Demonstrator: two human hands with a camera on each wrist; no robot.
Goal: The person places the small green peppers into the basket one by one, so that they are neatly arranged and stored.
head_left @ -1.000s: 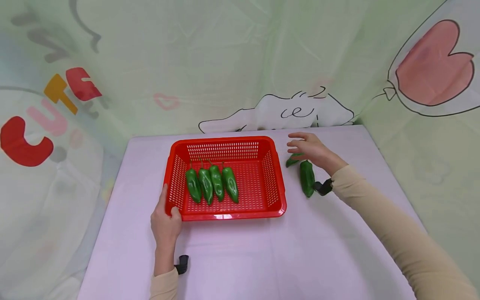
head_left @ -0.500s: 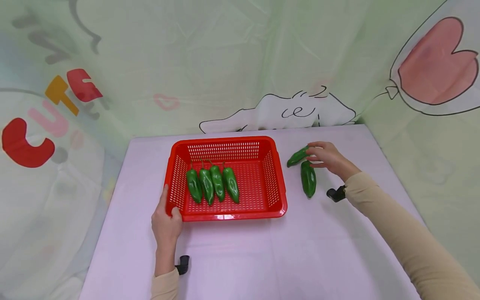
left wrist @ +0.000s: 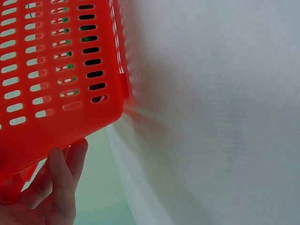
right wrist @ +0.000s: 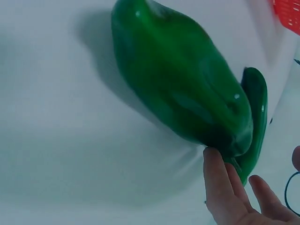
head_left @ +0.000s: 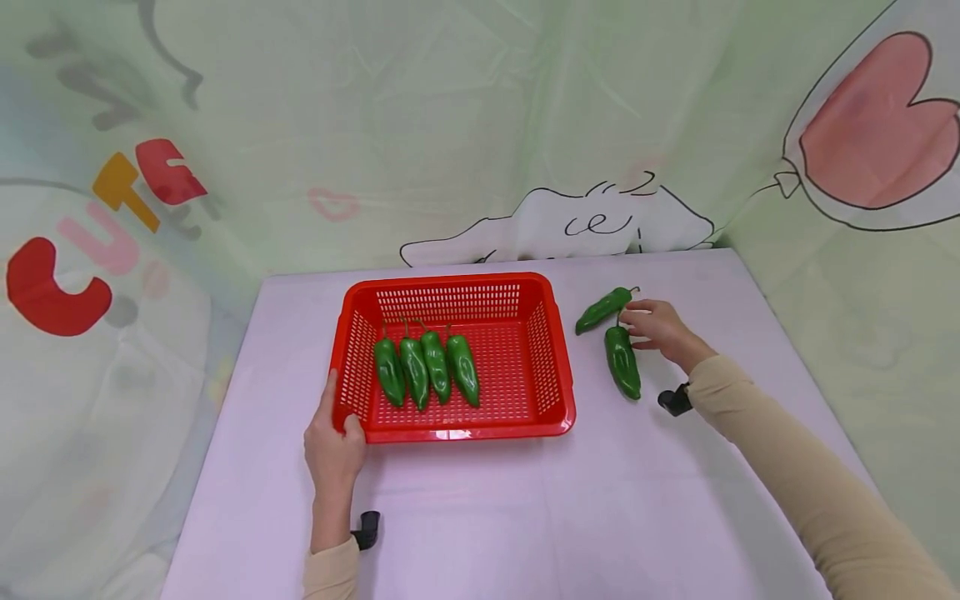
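In my head view, the left hand is clamped on the near left corner of the basket, thumb over the rim and fingers along the outer side. Inside, in the left half, I see four peppers side by side, their stems pointing to the far side. The basket sits on the table. Well apart from the left hand, the right hand is at the stem end of the near pepper, which lies on the table to the right of the basket. The far pepper lies slantwise just beyond it, stem toward the right.

On my left wrist view, the slotted basket wall fills the upper left, and the left hand's fingertips touch its lower edge. I catch bits of green through the slots.

On my right wrist view, the near pepper looms large, with the far pepper partly hidden behind it. One fingertip of the right hand touches the near pepper by its stem; the thumb is well apart at the picture's edge, so I see no pinch. A piece of the basket shows at upper right.
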